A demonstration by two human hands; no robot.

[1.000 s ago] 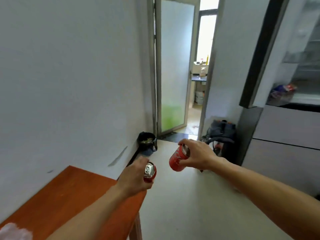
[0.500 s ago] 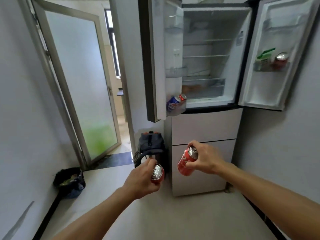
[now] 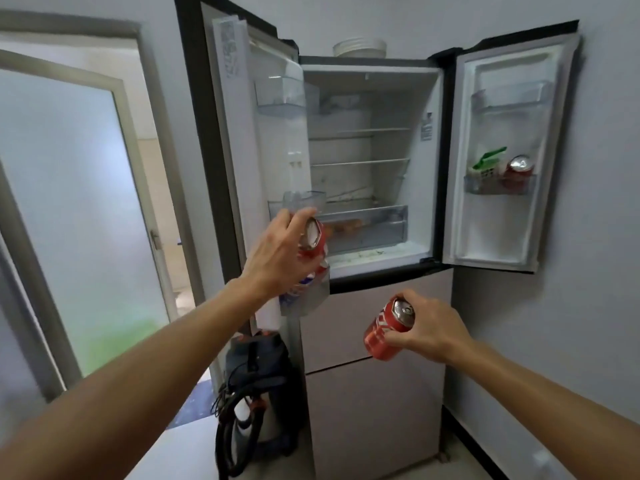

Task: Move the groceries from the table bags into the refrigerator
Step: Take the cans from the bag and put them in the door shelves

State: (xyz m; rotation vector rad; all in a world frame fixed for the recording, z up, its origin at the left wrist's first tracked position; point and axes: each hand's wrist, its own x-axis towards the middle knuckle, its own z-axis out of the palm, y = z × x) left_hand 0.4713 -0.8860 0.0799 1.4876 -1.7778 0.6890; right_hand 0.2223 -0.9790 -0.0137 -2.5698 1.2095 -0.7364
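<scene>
Two red cans are in play. The left hand (image 3: 277, 251) is clenched around the upper can (image 3: 313, 239), held just above the lower bin (image 3: 304, 299) of the left refrigerator door (image 3: 242, 161). The right hand (image 3: 427, 329) is wrapped around the lower can (image 3: 388, 329), held lower, in front of the grey drawer front (image 3: 374, 320), well apart from any shelf.

Orientation: the upper can's long axis is tilted, silver top pointed up and right toward the camera, base pointed down-left into the palm. The lower can's axis is also tilted, top up-right, base down-left.

Risks:
- The lower bin already holds cans (image 3: 298, 289); how much free room is left cannot be told, as it is partly hidden by the hand and blurred. If the upper can is lowered tilted, its base edge may be caught on a can rim or the bin wall, and it may be tipped out.
- The grip on the upper can is taken from the side near the top; knuckles may be knocked against the clear bin above (image 3: 304, 200) when the can is brought upright.
- The lower can is pinched mostly by fingertips; a slip is plausible if it is swung quickly toward the right door bin (image 3: 500, 185), where a carton (image 3: 486, 166) and another can (image 3: 519, 169) leave limited space.
</scene>
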